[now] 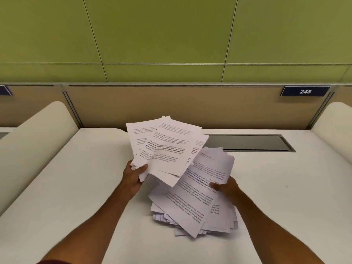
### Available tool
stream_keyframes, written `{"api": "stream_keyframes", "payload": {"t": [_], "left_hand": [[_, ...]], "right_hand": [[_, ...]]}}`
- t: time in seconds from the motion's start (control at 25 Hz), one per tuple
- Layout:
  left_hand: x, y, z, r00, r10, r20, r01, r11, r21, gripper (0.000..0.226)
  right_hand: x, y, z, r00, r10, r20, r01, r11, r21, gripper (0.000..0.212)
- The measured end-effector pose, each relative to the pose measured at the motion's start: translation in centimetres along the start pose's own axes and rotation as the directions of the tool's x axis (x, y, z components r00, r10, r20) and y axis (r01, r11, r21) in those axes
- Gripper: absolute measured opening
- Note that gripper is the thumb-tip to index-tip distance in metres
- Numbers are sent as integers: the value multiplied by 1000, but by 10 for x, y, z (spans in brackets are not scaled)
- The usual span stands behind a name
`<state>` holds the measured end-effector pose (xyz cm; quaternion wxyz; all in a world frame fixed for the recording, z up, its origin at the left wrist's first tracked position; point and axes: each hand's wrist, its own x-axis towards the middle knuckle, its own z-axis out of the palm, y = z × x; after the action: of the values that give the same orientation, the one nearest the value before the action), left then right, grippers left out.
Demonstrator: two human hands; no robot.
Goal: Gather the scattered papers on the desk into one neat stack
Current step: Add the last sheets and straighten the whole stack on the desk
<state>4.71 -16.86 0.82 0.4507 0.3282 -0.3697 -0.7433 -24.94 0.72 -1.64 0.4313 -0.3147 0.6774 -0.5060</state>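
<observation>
My left hand (133, 180) grips the lower corner of a fanned bunch of printed sheets (167, 145), lifted and tilted above the white desk (76, 187). To its right, my right hand (226, 187) pinches the edge of another handful of printed pages (205, 180), with the thumb on top. These pages overlap a loose, uneven pile of papers (190, 220) lying on the desk in front of me. The lifted bunch covers part of the right-hand pages.
A dark recessed slot (247, 142) runs along the desk's back right. A tan partition (171, 103) with a blue "248" sign (305, 91) stands behind, below a green wall. Cream rounded dividers (34, 138) flank the desk on both sides.
</observation>
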Motion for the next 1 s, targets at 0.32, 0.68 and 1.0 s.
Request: {"api": "stream_keyframes", "payload": {"t": [0.32, 0.68, 1.0], "left_hand": [[-24, -15, 17, 985, -158, -65, 169, 853, 494, 43], [14, -22, 37, 943, -77, -324, 333, 191, 923, 89], [30, -32, 68, 954, -274, -117, 100, -76, 992, 113]], "right_hand": [[9, 3, -8, 997, 73, 5, -74, 993, 93, 22], [11, -11, -6, 975, 223, -9, -223, 974, -30, 88], [28, 0, -6, 991, 135, 2, -135, 991, 24, 64]]}}
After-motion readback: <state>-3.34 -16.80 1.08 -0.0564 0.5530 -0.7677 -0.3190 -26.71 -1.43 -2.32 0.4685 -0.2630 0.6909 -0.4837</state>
